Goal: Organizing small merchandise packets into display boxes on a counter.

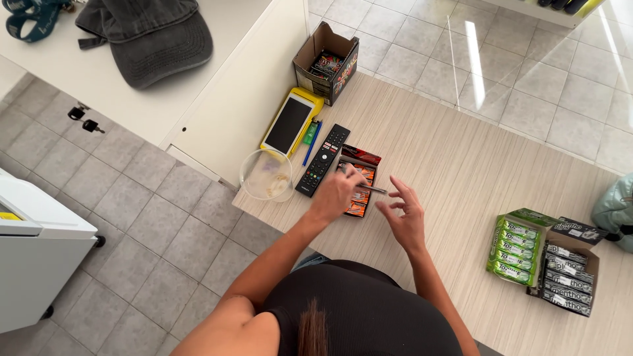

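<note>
My left hand (337,191) rests on a flat open box of small orange packets (361,173) on the wooden counter (448,151) and pinches a thin metal-looking stick (373,188) that points to the right. My right hand (403,214) hovers just right of that box with its fingers spread and nothing in it. A black remote control (323,159) lies directly left of the box.
A yellow card terminal (291,121), a blue pen (310,144) and a clear plastic cup (266,175) sit near the counter's left edge. A cardboard display box (327,61) stands at the far corner. Green and black candy boxes (544,259) are at the right. A grey cap (151,36) lies on the white desk.
</note>
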